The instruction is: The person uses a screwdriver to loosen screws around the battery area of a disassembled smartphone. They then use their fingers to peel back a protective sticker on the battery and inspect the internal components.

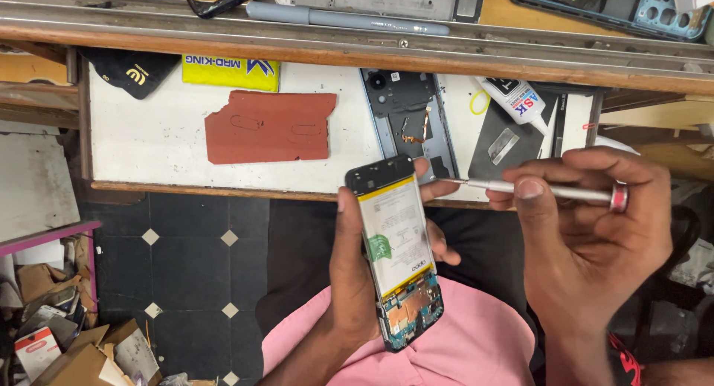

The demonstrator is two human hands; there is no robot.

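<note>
An opened smartphone [398, 252] is held upright in the left hand [357, 274], above the lap and just near of the surface's [163, 144] front edge. The fingers [440, 248] of that hand are wrapped closely round the phone's body: the thumb is pressed along its left edge, and the fingertips are seen on its right edge. A slim metal screwdriver [535, 189] is held in the right hand [587, 237], whose fingers are closed narrowly on the shaft, with the thumb [532, 207] laid against it from below and the red-ringed cap by the knuckles. The tool is held nearly level, and its tip is brought to the phone's upper right edge; whether it touches there cannot be told.

The phone is shown with its back cover off. A white battery with yellow bands at top and bottom fills most of the body, and a green pull tab is seen on its left side. A black plate covers the top end, while a blue circuit board with small parts is exposed at the bottom end.

On the white surface beyond, a grey phone frame [409, 118] is laid just far of the phone, a torn red-brown mat [268, 126] lies to the left, and a white glue bottle [517, 100] lies to the right.
</note>
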